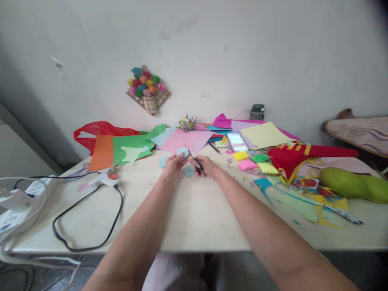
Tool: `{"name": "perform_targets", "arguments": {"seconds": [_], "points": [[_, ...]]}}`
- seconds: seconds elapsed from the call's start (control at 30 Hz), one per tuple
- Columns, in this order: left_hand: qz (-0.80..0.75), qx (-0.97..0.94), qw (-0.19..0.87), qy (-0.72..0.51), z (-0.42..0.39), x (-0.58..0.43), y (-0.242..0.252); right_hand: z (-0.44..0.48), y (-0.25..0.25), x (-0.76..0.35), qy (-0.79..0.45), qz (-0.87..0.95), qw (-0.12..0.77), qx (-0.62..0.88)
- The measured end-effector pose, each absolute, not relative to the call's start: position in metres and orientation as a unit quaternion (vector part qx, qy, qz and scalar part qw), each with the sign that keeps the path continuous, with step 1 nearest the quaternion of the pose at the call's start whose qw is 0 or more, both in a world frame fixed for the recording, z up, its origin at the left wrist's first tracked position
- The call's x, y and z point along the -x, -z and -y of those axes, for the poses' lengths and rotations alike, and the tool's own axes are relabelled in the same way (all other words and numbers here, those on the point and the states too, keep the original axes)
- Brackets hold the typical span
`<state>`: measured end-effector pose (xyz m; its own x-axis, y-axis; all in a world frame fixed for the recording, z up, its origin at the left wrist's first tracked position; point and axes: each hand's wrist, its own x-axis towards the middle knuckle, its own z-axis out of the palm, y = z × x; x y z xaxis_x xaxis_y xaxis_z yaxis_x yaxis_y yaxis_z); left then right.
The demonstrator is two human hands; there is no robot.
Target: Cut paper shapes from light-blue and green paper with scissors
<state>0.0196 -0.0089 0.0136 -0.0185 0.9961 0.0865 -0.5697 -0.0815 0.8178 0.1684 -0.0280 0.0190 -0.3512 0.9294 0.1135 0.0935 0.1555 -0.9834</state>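
Observed remotely: I find left hand with fingers pinched narrow on light blue paper piece, over middle of table. Right hand: fingers closed round black handles of scissors, blades just beside paper. Blade gap too small for me to tell. Blue scrap lies between hands. Step in hand, my judgement: cutting paper. Next move, I judge, calls for steady pinch, paper fed toward blades, left fingertips clear.
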Motion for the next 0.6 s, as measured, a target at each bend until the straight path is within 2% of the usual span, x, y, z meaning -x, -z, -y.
{"name": "perform_targets", "arguments": {"seconds": [0.6], "points": [[-0.301,-0.335,0.619,-0.643,0.0056,-0.0202,-0.0094,0.0249,-0.0141,-0.166,-0.501,0.643,0.407,0.413]]}}
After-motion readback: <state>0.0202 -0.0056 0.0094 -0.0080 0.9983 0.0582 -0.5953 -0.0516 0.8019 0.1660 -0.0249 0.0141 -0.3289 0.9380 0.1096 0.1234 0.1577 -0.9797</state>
